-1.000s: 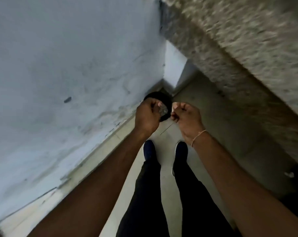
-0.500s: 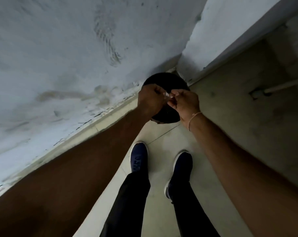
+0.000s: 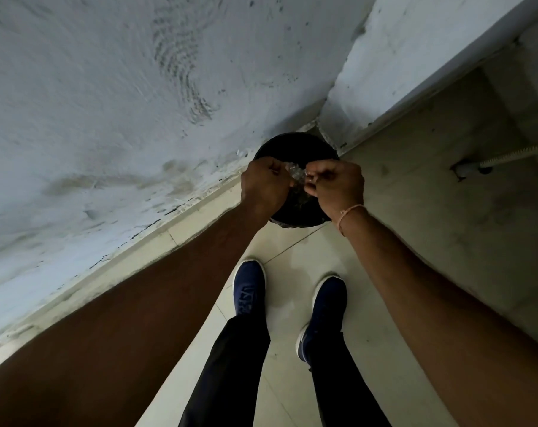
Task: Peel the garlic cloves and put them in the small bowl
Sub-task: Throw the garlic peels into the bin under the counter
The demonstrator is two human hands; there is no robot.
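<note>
Over the floor corner: both hands work above a black bin (image 3: 295, 143) that stands where the wall (image 3: 107, 103) meets the tiled floor (image 3: 292, 251).
Left hand: the left hand (image 3: 266, 188) is curled into a closed grip around a small pale, shiny item, judged to be the garlic clove (image 3: 296, 175); only a sliver of it shows between the two hands.
Right hand: the right hand (image 3: 335, 183) has its fingertips (image 3: 310, 180) pinched narrow at the near edge of that item, apparently on a flake of skin.
Reason for hold: the left grip appears to steady the clove while the right pulls the skin away. Working directly over the bin would let loose skin drop into it.
Task item position: the clove is held in the air between the hands, above the bin opening, touching nothing else.
Stance: two blue shoes (image 3: 249, 288) stand on the floor just short of the bin. A thin band (image 3: 349, 212) circles the right wrist.
Hidden: most of the clove is covered by the fingers, so how much skin remains cannot be told. The bin's contents are dark and partly blocked by the hands.
Not in view: the small bowl and any other cloves.
Hard to make out: a pale pipe (image 3: 514, 155) near the right wall, its end cut off by the frame.
</note>
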